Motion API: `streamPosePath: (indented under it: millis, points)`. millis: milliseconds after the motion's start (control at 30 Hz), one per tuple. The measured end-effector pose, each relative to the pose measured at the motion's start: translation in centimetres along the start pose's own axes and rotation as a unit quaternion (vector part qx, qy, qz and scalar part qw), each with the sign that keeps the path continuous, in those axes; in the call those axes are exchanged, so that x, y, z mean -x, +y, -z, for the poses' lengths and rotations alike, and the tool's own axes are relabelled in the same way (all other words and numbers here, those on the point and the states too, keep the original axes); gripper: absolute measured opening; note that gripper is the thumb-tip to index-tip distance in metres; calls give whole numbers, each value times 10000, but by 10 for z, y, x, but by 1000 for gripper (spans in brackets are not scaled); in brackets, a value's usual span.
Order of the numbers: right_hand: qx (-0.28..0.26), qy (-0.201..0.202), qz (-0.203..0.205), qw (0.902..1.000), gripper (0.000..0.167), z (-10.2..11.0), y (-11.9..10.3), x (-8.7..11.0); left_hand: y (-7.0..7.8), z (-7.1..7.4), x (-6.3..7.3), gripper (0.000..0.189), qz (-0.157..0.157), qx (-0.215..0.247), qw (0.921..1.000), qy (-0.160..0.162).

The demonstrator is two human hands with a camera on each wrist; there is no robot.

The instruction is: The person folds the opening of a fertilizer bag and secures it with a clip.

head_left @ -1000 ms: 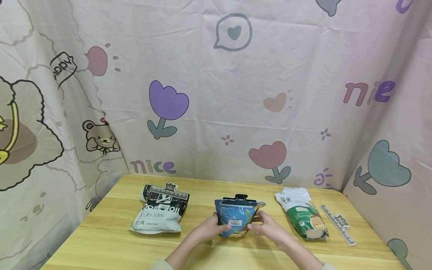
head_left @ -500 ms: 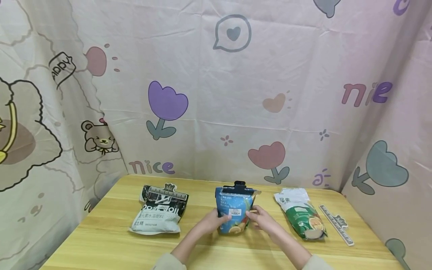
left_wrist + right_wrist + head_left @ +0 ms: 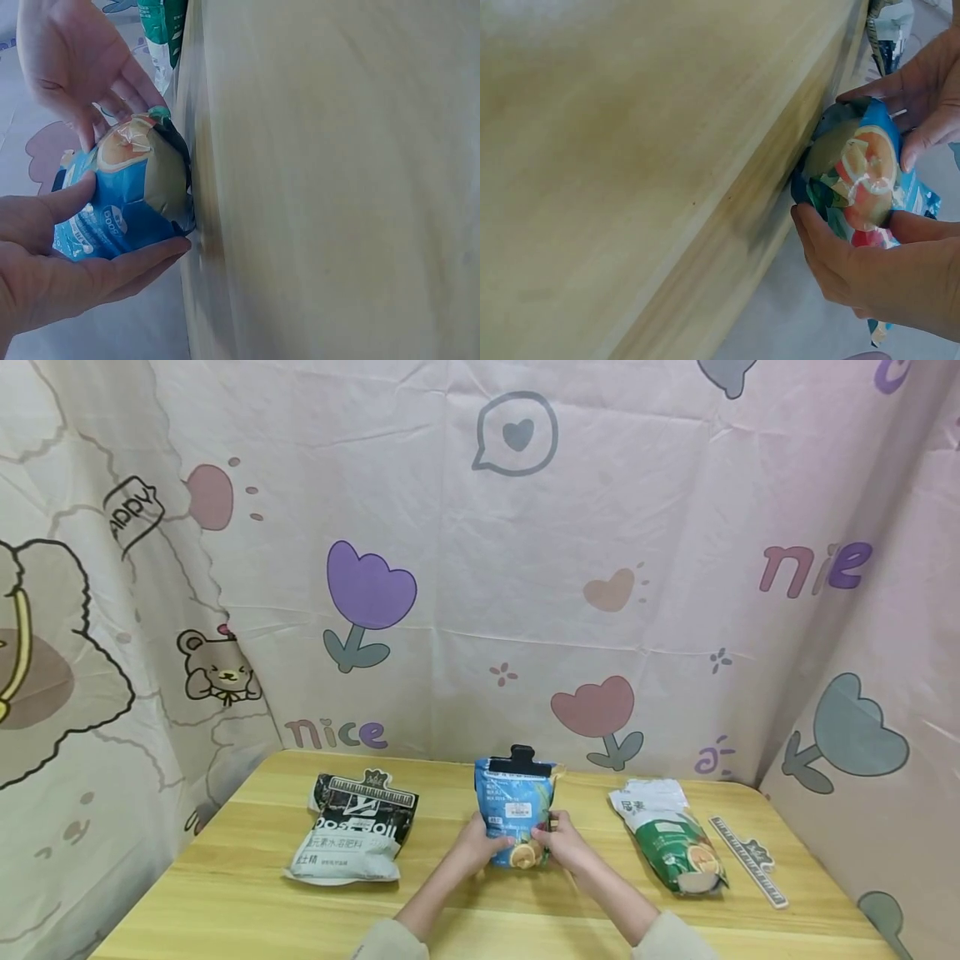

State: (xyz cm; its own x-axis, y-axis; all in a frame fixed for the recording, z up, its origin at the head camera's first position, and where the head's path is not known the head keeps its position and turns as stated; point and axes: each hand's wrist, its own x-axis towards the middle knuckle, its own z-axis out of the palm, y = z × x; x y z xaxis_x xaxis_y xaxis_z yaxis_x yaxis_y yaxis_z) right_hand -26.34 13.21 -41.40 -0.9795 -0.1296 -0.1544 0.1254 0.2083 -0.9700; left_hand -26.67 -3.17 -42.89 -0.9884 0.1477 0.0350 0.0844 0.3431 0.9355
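Note:
Both hands hold a blue pouch upright at the middle of the wooden table. A black clip spans its folded top. My left hand grips the lower left side, thumb on the printed front. On the opposite side my right hand grips it with the thumb near the orange-fruit picture. In the left wrist view the left hand's fingers run along the pouch's side near its base. The right wrist view shows the right hand's fingers around the other side, the pouch bottom close to the wood.
A black-and-white bag with a piano-key clip across its top lies at left. To the right is a green-and-white pouch, with a loose piano-key clip beside it. A patterned curtain stands behind the table.
The blue pouch has gone from leaning back to upright, its clip rising in view and shifting slightly left. Both hands have kept hold, the right hand moving left and lower on it.

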Motion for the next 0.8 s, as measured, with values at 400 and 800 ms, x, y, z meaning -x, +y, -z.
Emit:
streamPosePath:
  millis: [400,800]
  points:
    - [428,-457,354,9974,52,-14,1,9,-7,22,8,68,117,-340,9991,-245]
    - [552,-893,464,9934,46,-29,3,16,-9,48,24,52,-191,-156,9971,-724]
